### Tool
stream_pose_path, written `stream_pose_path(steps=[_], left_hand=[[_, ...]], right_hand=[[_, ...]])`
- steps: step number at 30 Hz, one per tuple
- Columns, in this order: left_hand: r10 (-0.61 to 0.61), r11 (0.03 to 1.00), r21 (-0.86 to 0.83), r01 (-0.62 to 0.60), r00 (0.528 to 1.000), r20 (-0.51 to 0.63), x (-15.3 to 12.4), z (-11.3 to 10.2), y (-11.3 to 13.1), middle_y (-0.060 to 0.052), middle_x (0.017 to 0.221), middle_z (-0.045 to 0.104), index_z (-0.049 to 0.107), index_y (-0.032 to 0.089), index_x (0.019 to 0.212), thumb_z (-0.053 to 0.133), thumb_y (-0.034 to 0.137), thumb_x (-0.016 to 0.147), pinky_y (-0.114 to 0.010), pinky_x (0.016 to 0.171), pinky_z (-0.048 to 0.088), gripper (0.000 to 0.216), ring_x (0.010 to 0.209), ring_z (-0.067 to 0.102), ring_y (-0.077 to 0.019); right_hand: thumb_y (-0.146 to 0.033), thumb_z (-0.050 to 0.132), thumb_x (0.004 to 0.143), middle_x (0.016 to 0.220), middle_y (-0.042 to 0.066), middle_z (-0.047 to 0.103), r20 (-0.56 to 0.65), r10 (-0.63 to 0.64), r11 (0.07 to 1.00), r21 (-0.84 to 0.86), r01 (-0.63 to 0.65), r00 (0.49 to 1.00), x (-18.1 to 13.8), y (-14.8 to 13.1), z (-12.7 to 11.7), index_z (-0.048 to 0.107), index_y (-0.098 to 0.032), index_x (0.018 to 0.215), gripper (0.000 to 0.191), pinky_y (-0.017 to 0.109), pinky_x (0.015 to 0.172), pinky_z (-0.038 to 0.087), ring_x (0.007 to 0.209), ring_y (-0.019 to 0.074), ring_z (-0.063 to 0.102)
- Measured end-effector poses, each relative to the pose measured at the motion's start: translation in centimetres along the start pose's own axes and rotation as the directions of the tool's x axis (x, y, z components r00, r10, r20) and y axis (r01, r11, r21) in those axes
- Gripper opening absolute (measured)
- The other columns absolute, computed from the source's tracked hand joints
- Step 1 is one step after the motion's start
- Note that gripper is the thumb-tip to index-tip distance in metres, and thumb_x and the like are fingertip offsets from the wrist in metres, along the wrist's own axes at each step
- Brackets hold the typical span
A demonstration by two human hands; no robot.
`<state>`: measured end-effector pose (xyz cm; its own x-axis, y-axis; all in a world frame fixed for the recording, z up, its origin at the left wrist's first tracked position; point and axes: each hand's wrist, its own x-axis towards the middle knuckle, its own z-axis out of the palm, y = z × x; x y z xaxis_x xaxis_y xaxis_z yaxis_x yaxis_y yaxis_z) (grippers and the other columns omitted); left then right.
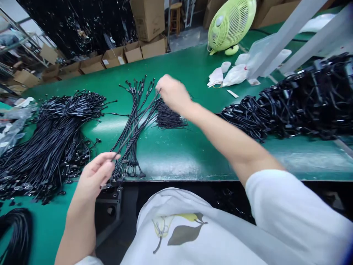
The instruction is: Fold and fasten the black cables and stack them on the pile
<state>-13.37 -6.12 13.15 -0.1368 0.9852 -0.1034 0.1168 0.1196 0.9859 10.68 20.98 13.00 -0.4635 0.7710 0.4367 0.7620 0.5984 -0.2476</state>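
Note:
A thin black cable runs slantwise between my two hands. My left hand pinches its near end by the table's front edge. At the far end, my right hand, a little blurred, has its fingers closed on the same cable. Beneath it lies a loose bundle of black cables with small connectors at both ends. Close under my right hand is a pile of short black ties or wires; I cannot tell which. A large heap of black cables lies left of my left hand.
Coiled black cables are heaped on the green table at right. A green fan, white plastic bags and grey posts stand behind. Cardboard boxes line the far edge. Another cable coil is at lower left.

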Motion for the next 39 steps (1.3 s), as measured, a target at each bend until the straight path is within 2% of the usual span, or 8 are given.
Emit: stream_pose_path(steps=[6,10,13,18,22,26,33,39], left_hand=[[-0.048,0.763,-0.633,-0.131,0.965,-0.257,1.5,-5.9,-4.3,0.008,0.054,0.04,0.054,0.016,0.072,0.081,0.033,0.07,-0.011,0.051,0.043,0.031,0.052,0.046,-0.0032],[0.107,0.942,-0.245,-0.228,0.9,-0.424,3.8,-1.5,-6.0,-0.001,0.086,0.063,0.063,0.02,0.09,0.067,0.042,0.084,-0.024,0.075,0.054,0.023,0.087,0.064,-0.0134],[0.306,0.95,0.091,-0.297,0.945,-0.116,5.0,4.6,-6.8,-0.006,0.107,0.065,0.068,0.02,0.1,0.058,0.043,0.089,-0.032,0.095,0.047,0.028,0.106,0.059,-0.018],[0.047,0.967,-0.234,0.097,0.84,0.541,4.9,10.2,-7.2,0.006,0.054,0.041,0.066,0.015,0.104,0.054,0.046,0.091,-0.02,0.052,0.039,0.036,0.048,0.039,-0.0072],[-0.016,0.765,-0.578,0.285,0.905,0.426,5.3,7.5,-5.6,0.011,0.05,0.019,0.067,0.012,0.087,0.063,0.037,0.087,-0.015,0.04,0.021,0.025,0.041,0.014,-0.0034],[-0.061,0.677,-0.73,0.096,0.995,0.075,6.0,5.3,-3.7,0.008,0.055,0.03,0.066,0.013,0.104,0.054,0.029,0.093,-0.013,0.045,0.031,0.023,0.043,0.026,-0.0039],[0.138,0.989,-0.095,-0.116,0.955,0.263,6.0,11.0,-5.3,-0.008,0.089,0.067,0.07,0.016,0.089,0.062,0.046,0.085,-0.029,0.085,0.047,0.031,0.091,0.061,-0.0193],[0.065,0.907,-0.407,0.111,0.917,0.394,4.8,12.9,-5.5,0.004,0.055,0.044,0.059,0.016,0.078,0.059,0.051,0.087,-0.023,0.054,0.042,0.036,0.049,0.046,-0.009]], right_hand=[[-0.021,0.029,0.102,0.111,0.02,0.062,0.044,0.065,0.897,-0.441,-0.039,0.997,-2.4,5.5,-4.8,0.06,-0.003,0.114,0.037,0.046,0.094,0.035,0.117,0.0302,0.049],[-0.013,0.042,0.093,0.083,0.013,0.068,0.494,0.057,0.932,-0.338,0.131,0.868,-10.7,-0.1,-2.5,0.062,-0.008,0.102,0.022,0.028,0.061,0.036,0.071,0.0204,0.062],[-0.023,0.045,0.096,0.085,0.006,0.07,0.716,-0.256,0.953,0.074,0.294,0.649,-15.0,-4.6,-2.3,0.064,-0.017,0.095,0.019,0.025,0.055,0.03,0.071,0.0167,0.063],[-0.044,0.056,0.092,0.095,0.006,0.07,0.377,-0.135,0.988,-0.016,0.152,0.916,-14.2,-1.4,-4.5,0.064,-0.019,0.097,0.027,0.027,0.058,0.034,0.082,0.0201,0.064],[-0.044,0.054,0.092,0.093,0.006,0.07,0.258,-0.067,0.995,0.085,0.046,0.964,-14.9,5.8,-4.1,0.065,-0.022,0.092,0.025,0.033,0.066,0.042,0.082,0.0232,0.063],[-0.036,0.04,0.097,0.094,0.011,0.07,0.176,-0.117,0.983,0.163,0.088,0.977,-18.4,5.6,-1.8,0.064,-0.02,0.103,0.029,0.035,0.069,0.044,0.083,0.0243,0.064],[-0.024,0.046,0.093,0.063,0.002,0.062,0.45,-0.502,0.861,0.341,0.377,0.739,-19.6,-3.9,-2.5,0.059,-0.019,0.071,0.026,0.026,0.052,0.026,0.052,0.0132,0.052],[-0.04,0.058,0.088,0.08,0.003,0.062,0.114,-0.08,0.813,0.582,-0.001,0.99,-16.3,-2.1,-1.9,0.06,-0.019,0.084,0.021,0.025,0.064,0.039,0.07,0.014,0.055]])
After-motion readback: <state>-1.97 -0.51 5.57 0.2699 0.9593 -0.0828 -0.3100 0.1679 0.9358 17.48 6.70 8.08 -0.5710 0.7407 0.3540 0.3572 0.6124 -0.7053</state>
